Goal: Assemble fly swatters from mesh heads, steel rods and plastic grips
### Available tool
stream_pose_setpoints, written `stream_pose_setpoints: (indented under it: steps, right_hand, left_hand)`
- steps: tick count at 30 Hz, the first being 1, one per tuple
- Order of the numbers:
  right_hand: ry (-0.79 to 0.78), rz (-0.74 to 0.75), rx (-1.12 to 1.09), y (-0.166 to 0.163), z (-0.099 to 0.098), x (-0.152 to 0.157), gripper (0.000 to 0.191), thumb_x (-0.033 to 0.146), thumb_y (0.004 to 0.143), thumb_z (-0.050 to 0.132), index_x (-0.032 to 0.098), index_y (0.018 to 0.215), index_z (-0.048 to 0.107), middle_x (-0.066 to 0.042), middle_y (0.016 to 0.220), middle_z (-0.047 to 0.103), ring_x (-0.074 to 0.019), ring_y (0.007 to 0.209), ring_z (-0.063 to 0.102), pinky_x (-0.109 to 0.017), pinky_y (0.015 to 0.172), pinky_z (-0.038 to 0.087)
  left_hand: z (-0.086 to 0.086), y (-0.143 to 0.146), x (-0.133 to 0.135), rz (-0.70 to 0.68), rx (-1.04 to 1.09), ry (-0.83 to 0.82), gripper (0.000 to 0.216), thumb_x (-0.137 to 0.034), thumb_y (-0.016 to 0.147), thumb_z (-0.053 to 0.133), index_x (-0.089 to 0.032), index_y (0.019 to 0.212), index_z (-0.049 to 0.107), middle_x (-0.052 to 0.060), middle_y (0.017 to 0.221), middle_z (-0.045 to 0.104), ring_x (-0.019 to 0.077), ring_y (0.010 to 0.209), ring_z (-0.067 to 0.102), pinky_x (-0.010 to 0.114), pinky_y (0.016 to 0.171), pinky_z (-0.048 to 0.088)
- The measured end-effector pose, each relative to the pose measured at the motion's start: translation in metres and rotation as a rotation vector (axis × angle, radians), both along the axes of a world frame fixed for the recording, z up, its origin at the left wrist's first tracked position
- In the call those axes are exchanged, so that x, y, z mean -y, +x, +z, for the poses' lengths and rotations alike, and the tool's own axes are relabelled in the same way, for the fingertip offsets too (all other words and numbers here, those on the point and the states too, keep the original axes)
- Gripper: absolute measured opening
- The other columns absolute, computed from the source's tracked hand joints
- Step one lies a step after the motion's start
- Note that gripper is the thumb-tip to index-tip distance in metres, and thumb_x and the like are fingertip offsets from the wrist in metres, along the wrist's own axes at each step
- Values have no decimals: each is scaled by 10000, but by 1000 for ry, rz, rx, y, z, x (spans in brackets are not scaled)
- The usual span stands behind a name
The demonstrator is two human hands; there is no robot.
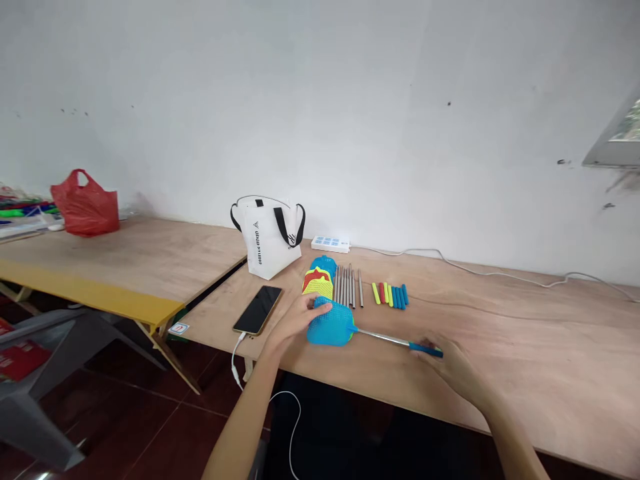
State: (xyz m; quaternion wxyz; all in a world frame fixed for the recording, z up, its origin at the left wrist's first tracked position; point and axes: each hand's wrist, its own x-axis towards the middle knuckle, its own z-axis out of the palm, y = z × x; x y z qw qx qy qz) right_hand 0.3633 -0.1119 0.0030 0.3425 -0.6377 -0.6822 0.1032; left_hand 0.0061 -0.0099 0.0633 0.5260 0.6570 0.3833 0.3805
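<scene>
A fly swatter with a blue mesh head (330,325), a silver rod and a blue grip (425,349) lies across the front of the table. My left hand (299,319) pinches the upper left edge of its head, thumb on top. My right hand (450,365) is closed around the grip at the other end; some fingers are hidden. A yellow-green edge peeps from under the blue head. Just behind are more swatter heads: yellow (319,287), red (317,274) and blue (325,263). Several metal rods (345,287) and several short coloured grips (395,296) lie in rows.
A phone (258,310) on a white cable (236,360) lies left of my left hand. Behind it stands a white bag (267,240) with black handles. A power strip (331,244) sits by the wall. On the left table is a red plastic bag (87,205), with a grey stool (60,373) below.
</scene>
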Motion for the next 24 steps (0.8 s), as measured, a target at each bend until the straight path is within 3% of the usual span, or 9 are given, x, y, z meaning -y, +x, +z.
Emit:
stream_pose_setpoints:
  steps: [3,8,15,24]
  right_hand:
    - [-89,54,33,5,-2,2,223,502,820,652,288,776,694,-36,892,672,-256,903,665,-402,827,548]
    - [-95,97,65,10,-4,1,186,493,804,690,316,846,726,-54,1052,622,-275,1054,615,-445,952,518]
    - [-75,73,69,22,-21,-9,324,627,898,571,348,940,728,-40,1190,630,-297,1172,584,-513,1057,436]
    - [-7,2,193,25,-30,-13,376,677,912,509,377,1045,694,-19,1236,634,-291,1162,608,-508,1001,485]
  left_hand:
    - [-23,-2,-13,-15,-179,86,408,-509,790,758,-175,996,649,14,829,657,198,805,628,291,699,487]
    - [-47,-2,-26,23,-267,224,328,-410,782,761,-183,988,645,57,990,662,230,971,607,335,853,491]
    - [-54,-1,-28,-12,-299,323,281,-408,854,700,-191,1029,673,66,1022,666,220,952,605,333,845,496]
    - [-59,1,-29,36,-354,365,215,-365,875,666,-199,1011,681,61,1021,663,216,938,606,326,827,487]
